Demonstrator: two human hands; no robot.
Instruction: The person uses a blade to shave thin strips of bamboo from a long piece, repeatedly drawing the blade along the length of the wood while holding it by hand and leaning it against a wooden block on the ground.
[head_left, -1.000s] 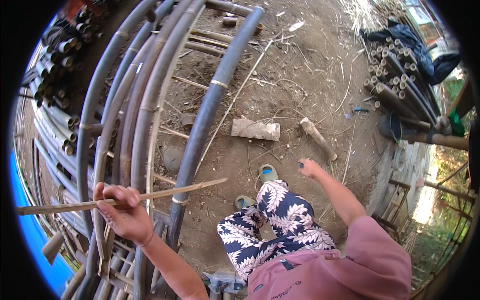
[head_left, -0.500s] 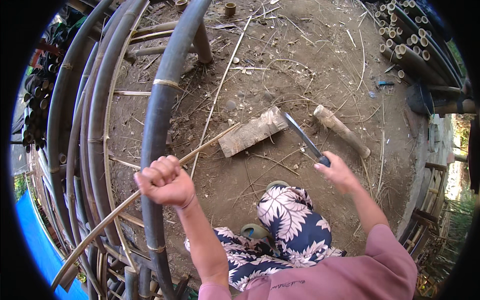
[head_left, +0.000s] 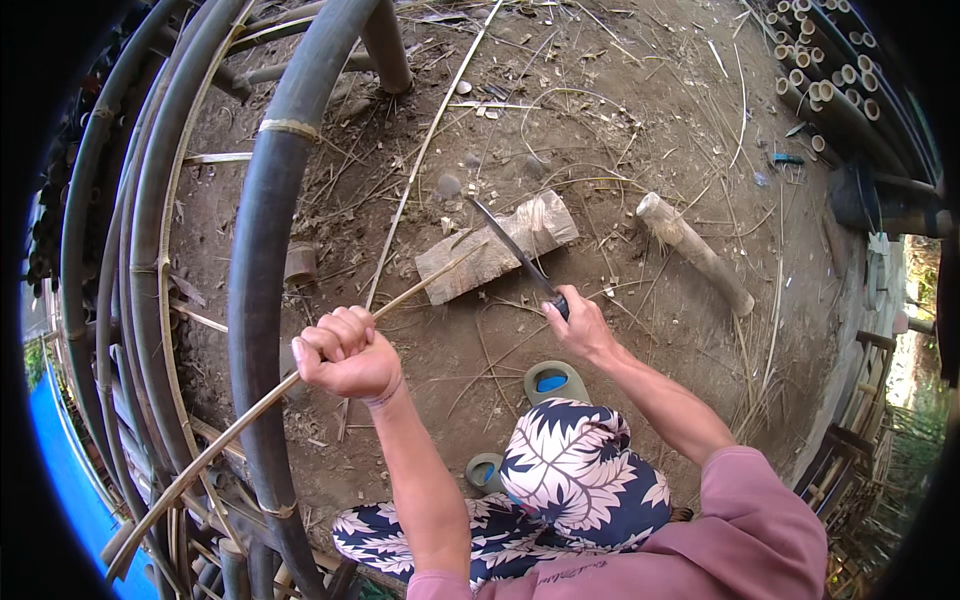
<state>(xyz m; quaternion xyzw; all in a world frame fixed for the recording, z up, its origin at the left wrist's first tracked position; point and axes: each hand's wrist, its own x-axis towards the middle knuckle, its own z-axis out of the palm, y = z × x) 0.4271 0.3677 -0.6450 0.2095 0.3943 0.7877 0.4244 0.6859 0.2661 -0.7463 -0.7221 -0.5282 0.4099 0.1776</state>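
My left hand (head_left: 348,352) is closed in a fist round a long, thin bamboo strip (head_left: 235,425). This strip slants from the lower left up to the wooden block (head_left: 455,272), where its thin far end lies over the block's top. A machete (head_left: 512,240) is in my right hand (head_left: 580,325), the fingers wrapped round its dark handle. Its blade points up and left, across the block and just right of the strip's end; whether it touches the wood, I cannot tell. Beside that end shows a small curved sliver (head_left: 462,238).
A thick dark bamboo pole (head_left: 262,250) of a frame rises at my left. Right of the block lies a short log (head_left: 695,255). Bamboo poles (head_left: 840,95) are stacked at the far right. Thin strips and chips litter the dirt floor (head_left: 640,130). A green sandal (head_left: 535,385) shows near my knees.
My right hand has brought the machete left, so its blade now crosses the block. My left hand still grips the strip, now slightly lower and to the right. The view has shifted a little.
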